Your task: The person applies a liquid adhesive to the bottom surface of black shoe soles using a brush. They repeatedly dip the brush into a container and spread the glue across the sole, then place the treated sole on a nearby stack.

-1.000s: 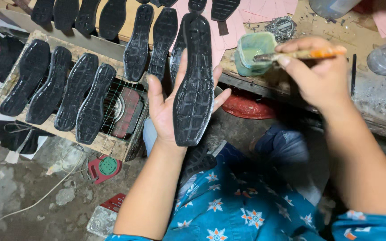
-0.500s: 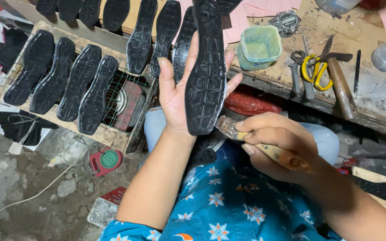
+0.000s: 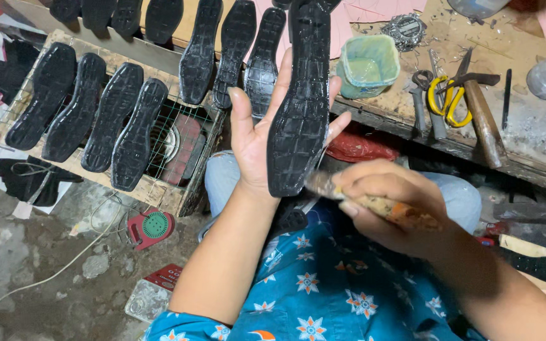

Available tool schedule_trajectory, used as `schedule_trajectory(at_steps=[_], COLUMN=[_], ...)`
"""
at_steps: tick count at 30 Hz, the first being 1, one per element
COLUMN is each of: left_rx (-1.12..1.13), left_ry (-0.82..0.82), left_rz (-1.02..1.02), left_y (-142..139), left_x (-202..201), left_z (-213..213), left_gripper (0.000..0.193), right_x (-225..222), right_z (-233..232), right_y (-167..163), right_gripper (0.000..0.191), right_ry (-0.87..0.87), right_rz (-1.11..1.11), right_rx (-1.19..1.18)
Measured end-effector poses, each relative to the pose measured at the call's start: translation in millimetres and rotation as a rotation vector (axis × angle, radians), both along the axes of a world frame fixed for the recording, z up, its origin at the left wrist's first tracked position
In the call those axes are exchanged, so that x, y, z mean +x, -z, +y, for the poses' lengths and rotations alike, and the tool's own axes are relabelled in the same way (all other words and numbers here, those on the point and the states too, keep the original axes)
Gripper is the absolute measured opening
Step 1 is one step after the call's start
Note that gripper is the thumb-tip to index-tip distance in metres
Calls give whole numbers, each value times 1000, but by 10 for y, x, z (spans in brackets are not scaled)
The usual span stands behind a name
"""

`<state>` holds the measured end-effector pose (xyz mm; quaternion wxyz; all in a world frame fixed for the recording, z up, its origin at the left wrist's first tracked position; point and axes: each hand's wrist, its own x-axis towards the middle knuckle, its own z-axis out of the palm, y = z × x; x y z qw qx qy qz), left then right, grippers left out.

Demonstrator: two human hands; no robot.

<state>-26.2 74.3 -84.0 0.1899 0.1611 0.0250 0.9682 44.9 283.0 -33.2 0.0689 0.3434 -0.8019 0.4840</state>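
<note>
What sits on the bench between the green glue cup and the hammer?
In the head view, between the green cup and the hammer lie yellow-handled scissors and dark pliers on the wooden bench.

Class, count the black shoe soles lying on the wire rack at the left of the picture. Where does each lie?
4. They lie side by side, slanted across the wire rack: far-left sole, second sole, third sole, fourth sole. More soles lie on the bench behind; some are cut off.
</note>
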Motion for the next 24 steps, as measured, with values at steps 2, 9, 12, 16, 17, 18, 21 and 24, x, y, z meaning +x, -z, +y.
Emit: schedule_trajectory(at_steps=[2, 9, 12, 16, 17, 18, 21, 24], left_rx=[-3, -21, -36, -157, -114, -72, 17, 39], left_ry=[0, 11, 32, 30, 48, 64, 93, 95], left_rz=[-8, -25, -30, -24, -31, -36, -49, -60], left_y=[21, 56, 69, 100, 106, 110, 109, 96], left_x=[-3, 9, 51, 138, 137, 122, 72, 50], left_z=[16, 74, 96, 165, 169, 169, 146, 146], left_gripper=[93, 94, 94, 100, 100, 100, 100, 101], right_x=[-15, -57, -139, -334, -339, -343, -269, -243], right_z=[-22, -203, -176, -96, -94, -101, -173, -217], right_y=[18, 103, 73, 21, 23, 31, 88, 114], right_gripper=[32, 28, 28, 20, 21, 23, 29, 35], right_ry=[-74, -92, -64, 205, 216, 226, -92, -21], right_rz=[-4, 267, 336, 308, 349, 390, 297, 329], right_rx=[-73, 106, 170, 7, 53, 97, 71, 69])
